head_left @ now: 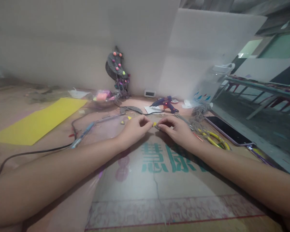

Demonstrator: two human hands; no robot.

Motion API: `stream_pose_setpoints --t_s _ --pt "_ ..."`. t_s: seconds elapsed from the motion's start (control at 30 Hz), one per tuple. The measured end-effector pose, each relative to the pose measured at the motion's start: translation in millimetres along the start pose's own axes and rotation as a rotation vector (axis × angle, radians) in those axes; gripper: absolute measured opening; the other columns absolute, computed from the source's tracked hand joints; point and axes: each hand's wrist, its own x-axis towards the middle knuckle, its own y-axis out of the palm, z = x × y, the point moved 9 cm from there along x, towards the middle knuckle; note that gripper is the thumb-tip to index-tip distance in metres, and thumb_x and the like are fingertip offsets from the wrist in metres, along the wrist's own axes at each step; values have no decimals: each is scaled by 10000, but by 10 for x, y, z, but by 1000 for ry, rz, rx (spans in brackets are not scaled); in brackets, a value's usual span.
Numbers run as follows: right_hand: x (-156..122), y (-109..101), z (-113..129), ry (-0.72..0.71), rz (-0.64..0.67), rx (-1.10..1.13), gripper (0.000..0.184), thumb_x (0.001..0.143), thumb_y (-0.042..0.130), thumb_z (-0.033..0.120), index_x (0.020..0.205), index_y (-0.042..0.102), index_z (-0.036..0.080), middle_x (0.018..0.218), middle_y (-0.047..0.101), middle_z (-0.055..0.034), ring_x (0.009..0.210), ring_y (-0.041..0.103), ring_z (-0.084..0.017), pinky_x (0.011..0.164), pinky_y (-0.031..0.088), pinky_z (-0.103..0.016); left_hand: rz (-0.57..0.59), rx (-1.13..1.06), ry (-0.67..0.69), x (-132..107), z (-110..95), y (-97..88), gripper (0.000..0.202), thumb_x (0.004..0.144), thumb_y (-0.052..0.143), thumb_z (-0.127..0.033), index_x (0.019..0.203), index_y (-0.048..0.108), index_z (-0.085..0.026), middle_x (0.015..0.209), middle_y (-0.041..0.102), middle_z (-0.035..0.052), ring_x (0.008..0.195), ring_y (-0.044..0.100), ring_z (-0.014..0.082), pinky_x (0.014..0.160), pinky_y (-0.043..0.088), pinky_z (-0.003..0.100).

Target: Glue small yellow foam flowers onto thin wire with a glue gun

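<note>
- Head view: a small yellow piece (154,124) sits between the fingertips of both hands, above the far part of a printed board, near the centre.
- It is too small and too covered for its long axis, or the way it points, to be told; it looks flat and matt.
- The left hand (136,128) has thumb and forefinger curled into a ring, tips brought together at the piece's left edge, pinching it.
- The right hand (176,129) mirrors this from the other side, thumb and forefinger tips drawn close in a pinch at its right edge.
- The board (130,193) is tan, smooth and slightly shiny, with green characters and a wavy crack-like line.
- Just beyond the left hand lies a yellow scrap (130,118); a large flat yellow sheet (41,124) with straight edges slants away at left.
- Behind, a blue glue gun (167,103) with a small red light lies near a white paper.
- A grey crescent (114,66) dotted with round, bright beads stands against the pale wall.
- At right are fuzzy grey twine (200,111), a yellow-handled tool (214,140) with curved grips, and a glossy, dark-screened phone (228,130).
</note>
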Motion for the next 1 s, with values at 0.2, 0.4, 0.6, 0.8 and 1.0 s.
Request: stream_pose_setpoints --t_s 0.2,0.4,0.6,0.8,1.0 --pt "-30 -34 53 12 -31 -4 117 854 595 290 819 655 196 816 688 -27 761 606 -165 701 456 -280 45 28 38 0 9 66 217 843 559 -369 775 606 -168 799 653 12 747 572 158 676 408 272" --pt "-32 24 60 -16 3 -5 144 868 585 294 834 686 197 840 716 -36 789 631 -175 727 470 -288 83 49 52 -37 -31 99 219 845 558 -371 795 630 -170 790 666 14 698 564 150 645 400 266" --pt "-38 82 13 51 74 47 210 875 552 336 799 693 200 760 708 -20 685 618 -161 631 454 -267 99 27 74 -33 -38 107 255 875 539 -402 830 639 -171 819 677 22 731 582 156 657 415 263" --pt "-74 101 -118 232 93 214 287 879 539 435 758 625 189 541 545 39 443 458 -106 458 363 -238 117 61 89 -22 -25 123 290 903 494 -404 825 644 -168 811 670 26 772 592 172 695 421 278" --pt "-66 99 -117 229 87 228 288 874 546 440 759 626 189 542 522 38 455 458 -110 459 364 -236 113 24 75 -20 -19 136 238 874 532 -378 840 643 -170 821 670 19 732 580 158 668 417 268"
